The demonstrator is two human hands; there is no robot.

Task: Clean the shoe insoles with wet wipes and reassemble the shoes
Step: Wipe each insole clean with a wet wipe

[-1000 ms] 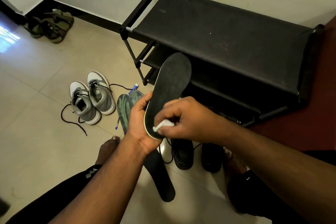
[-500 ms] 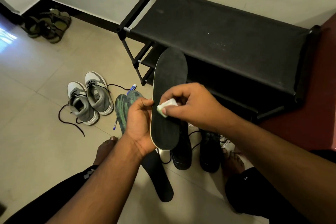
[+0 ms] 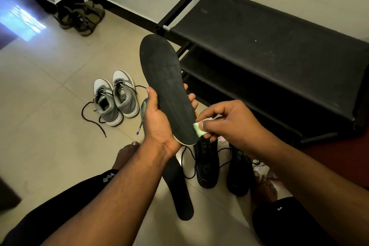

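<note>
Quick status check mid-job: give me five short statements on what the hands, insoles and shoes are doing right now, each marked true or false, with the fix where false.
1. The left hand grips the black insole it holds up. True.
2. The right hand is bare and holds nothing. False: it pinches a wet wipe against the insole's lower edge.
3. A second black insole lies on the floor below the hands. True.
4. The grey sneakers sit on the shoe rack. False: they stand on the floor tiles, left of the rack.
5. The black shoes stand on the floor beneath the right hand. True.
</note>
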